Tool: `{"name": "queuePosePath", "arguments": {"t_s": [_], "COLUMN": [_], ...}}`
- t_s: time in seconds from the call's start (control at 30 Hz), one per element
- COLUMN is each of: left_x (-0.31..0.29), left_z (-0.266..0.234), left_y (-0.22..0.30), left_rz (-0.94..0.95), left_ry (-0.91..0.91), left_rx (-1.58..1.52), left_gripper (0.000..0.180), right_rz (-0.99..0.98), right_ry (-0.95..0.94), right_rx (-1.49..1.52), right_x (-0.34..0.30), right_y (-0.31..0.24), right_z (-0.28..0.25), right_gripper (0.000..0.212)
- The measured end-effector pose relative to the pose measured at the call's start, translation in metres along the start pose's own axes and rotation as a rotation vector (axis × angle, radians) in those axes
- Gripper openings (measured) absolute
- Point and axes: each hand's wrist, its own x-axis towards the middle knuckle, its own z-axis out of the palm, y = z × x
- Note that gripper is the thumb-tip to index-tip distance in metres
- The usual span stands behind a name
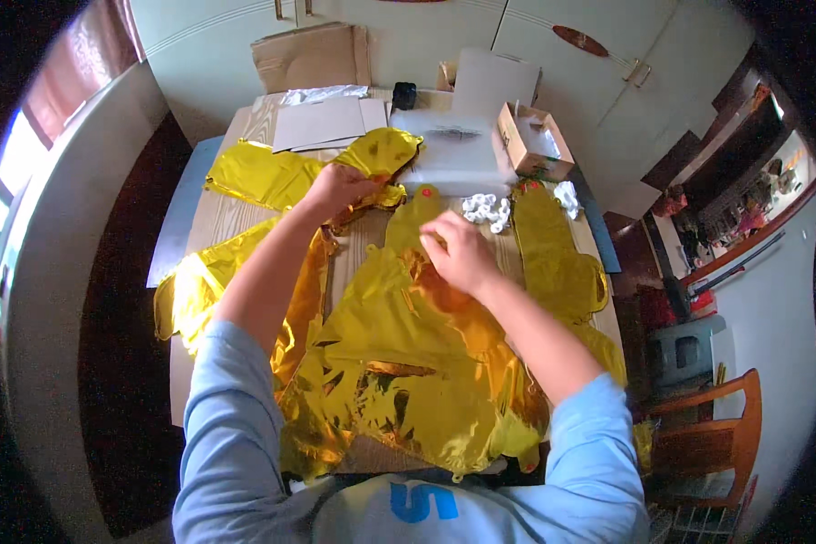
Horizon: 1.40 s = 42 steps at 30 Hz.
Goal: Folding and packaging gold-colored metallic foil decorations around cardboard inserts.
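Flat gold foil balloons lie spread over the wooden table. The largest piece, a gold foil balloon (372, 317), fills the near middle and narrows toward a tab with a red spot. Over the edge of another gold foil balloon (263, 174) at the far left, my left hand (343, 189) is closed, its fingertips partly hidden. My right hand (462, 252) is closed in a pinch above the upper part of the middle balloon. What either hand holds, if anything, is too small to make out. More gold foil (553, 249) lies to the right, and another foil piece (204, 281) to the left.
Crumpled white material (487, 211) lies beyond my right hand. Farther back are grey-white card sheets (317, 123), a clear plastic package (453, 154) and an open cardboard box (535, 140). A wooden chair (712, 444) stands at right; pale cabinets (426, 36) line the back.
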Motion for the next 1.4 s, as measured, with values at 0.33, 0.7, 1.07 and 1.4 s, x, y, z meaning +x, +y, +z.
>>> {"name": "queuePosePath", "arguments": {"t_s": [0.33,0.7,1.07,1.4], "left_x": [-0.009,-0.012,0.000,-0.015], "left_z": [0.015,0.017,0.003,0.000], "left_y": [0.039,0.019,0.006,0.012], "left_rz": [0.036,0.619,0.089,0.015], "left_ry": [0.319,-0.070,0.181,0.240], "left_rx": [0.031,0.610,0.102,-0.091], "left_gripper": [0.023,0.021,0.023,0.034], "right_rz": [-0.011,-0.107,-0.029,-0.245], "right_ry": [-0.072,0.061,0.203,-0.025], "right_rx": [-0.232,-0.038,0.117,-0.466], "right_x": [0.091,0.102,0.093,0.086], "right_y": [0.023,0.042,0.029,-0.002], "right_z": [0.037,0.057,0.058,0.041], "right_gripper": [0.032,0.022,0.025,0.017]}}
